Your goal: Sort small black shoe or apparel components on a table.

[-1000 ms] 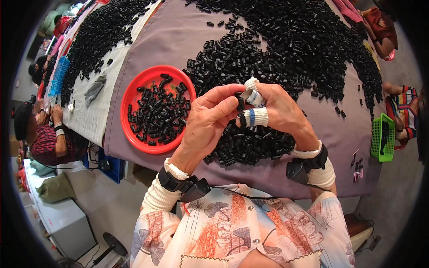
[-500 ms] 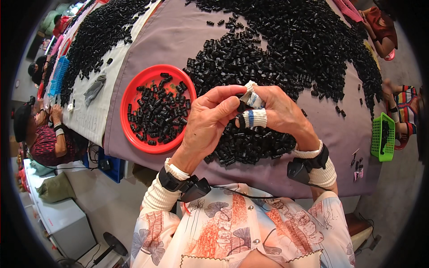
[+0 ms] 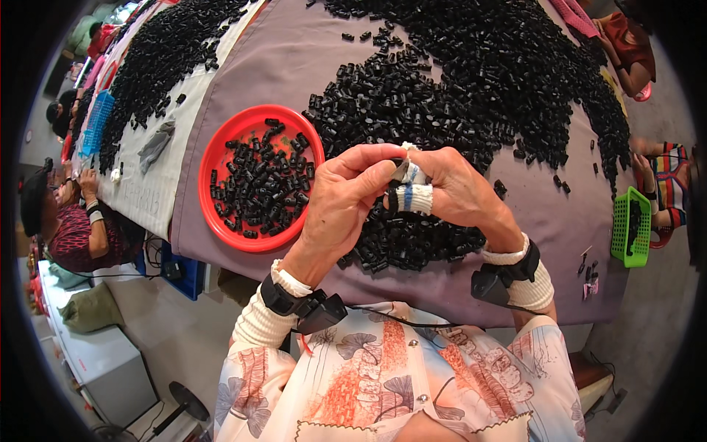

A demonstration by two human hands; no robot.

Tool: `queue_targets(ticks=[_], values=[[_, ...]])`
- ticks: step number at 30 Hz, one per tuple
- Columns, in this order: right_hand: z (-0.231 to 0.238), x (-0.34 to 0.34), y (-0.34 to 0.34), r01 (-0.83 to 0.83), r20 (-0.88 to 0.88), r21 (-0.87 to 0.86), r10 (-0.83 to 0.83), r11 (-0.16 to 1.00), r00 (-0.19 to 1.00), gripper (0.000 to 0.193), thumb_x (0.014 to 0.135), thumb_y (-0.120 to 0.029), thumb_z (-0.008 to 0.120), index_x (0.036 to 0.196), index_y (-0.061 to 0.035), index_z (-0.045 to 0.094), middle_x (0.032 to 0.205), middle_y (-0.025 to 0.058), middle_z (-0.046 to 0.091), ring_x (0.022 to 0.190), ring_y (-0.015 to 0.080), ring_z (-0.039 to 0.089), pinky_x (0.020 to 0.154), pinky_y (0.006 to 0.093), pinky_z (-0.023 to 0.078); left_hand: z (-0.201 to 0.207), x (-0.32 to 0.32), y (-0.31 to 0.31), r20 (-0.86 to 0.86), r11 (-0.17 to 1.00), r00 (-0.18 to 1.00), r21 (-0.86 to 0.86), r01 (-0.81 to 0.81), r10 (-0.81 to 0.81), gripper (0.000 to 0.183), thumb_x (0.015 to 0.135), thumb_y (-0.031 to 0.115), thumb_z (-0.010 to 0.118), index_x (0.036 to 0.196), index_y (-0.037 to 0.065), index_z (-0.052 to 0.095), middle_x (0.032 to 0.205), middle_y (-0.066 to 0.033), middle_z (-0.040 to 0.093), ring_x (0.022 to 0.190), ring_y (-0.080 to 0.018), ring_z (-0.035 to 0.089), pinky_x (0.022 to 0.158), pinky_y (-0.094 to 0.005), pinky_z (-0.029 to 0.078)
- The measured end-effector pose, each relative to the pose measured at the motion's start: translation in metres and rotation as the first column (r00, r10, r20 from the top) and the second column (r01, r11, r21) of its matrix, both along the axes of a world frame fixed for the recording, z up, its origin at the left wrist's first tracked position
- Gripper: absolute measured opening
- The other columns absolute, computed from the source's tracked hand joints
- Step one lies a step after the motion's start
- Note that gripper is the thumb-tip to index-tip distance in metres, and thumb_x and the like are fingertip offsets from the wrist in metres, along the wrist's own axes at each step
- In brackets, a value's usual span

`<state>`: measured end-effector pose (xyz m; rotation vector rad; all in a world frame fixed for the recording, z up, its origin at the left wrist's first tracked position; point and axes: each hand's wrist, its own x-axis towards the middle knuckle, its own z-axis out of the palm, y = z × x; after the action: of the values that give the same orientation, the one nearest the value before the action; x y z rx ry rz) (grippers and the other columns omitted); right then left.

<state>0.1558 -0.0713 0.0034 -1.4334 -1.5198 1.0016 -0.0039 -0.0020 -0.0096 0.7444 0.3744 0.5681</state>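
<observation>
Pinching a small dark piece [image 3: 400,172], mostly hidden, between thumb and forefinger, the left hand [image 3: 335,193] meets the right hand [image 3: 464,188] above the black pile [image 3: 471,96]; the right hand's wrapped fingers are curled in close, though I cannot tell whether they grip; the red tray [image 3: 205,180] sits just beside the left hand; purple-grey cloth [image 3: 545,236] gives room between pile, front edge and green basket [image 3: 631,247].

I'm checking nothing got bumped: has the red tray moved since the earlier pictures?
No, the red tray sits in the same place beside the seam of the purple cloth.
</observation>
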Motion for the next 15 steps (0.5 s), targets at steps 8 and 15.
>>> queue_targets(ticks=[8, 15], values=[[0.0011, 0.0038, 0.0016, 0.043, -0.02, -0.02, -0.043, 0.999, 0.999, 0.033, 0.066, -0.028, 0.072, 0.075, -0.0012, 0.055, 0.06, 0.0043, 0.049, 0.054, 0.0118, 0.046, 0.05, 0.0279, 0.039, -0.0021, 0.0017, 0.0006, 0.068, 0.989, 0.997, -0.143, 0.034, -0.024, 0.021, 0.086, 0.005, 0.055, 0.106, -0.002, 0.058, 0.095, -0.0077, 0.062, 0.081, -0.0108, 0.059, 0.071, -0.0228, 0.05], [0.0011, 0.0048, 0.0016, 0.035, 0.015, -0.037, -0.035, 0.999, 0.999, 0.037, 0.064, -0.03, 0.073, 0.076, -0.0003, 0.055, 0.061, 0.006, 0.052, 0.053, 0.0155, 0.047, 0.051, 0.0297, 0.04, -0.0008, 0.0026, -0.0015, 0.062, 0.988, 0.998, -0.155, 0.002, 0.008, 0.021, 0.087, 0.005, 0.054, 0.106, -0.002, 0.058, 0.097, -0.0084, 0.061, 0.084, -0.0121, 0.059, 0.075, -0.0253, 0.05]])
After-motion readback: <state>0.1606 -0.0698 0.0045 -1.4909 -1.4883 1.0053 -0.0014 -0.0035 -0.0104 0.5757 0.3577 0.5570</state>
